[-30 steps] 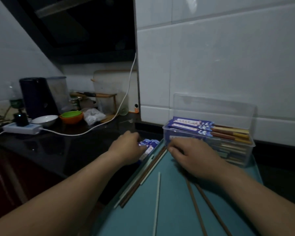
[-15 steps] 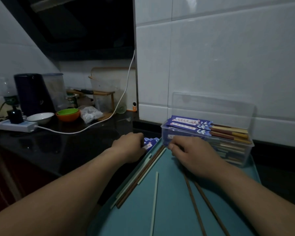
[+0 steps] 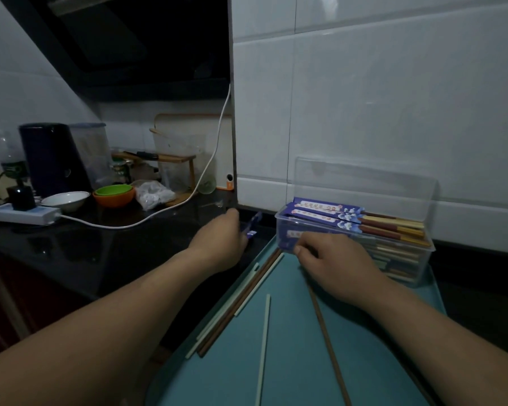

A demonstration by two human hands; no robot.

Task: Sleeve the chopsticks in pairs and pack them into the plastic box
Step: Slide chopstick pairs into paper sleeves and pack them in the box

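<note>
My left hand (image 3: 217,243) pinches a purple sleeve (image 3: 252,227). My right hand (image 3: 335,266) curls at the plastic box (image 3: 420,260), grip unclear.

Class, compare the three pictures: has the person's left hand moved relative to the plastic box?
Yes. The left hand has shifted slightly toward the tiled wall, judged against the plastic box, holding a blue sleeve.

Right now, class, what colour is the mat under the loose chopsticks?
Teal; the mat shows best in the head view.
</note>
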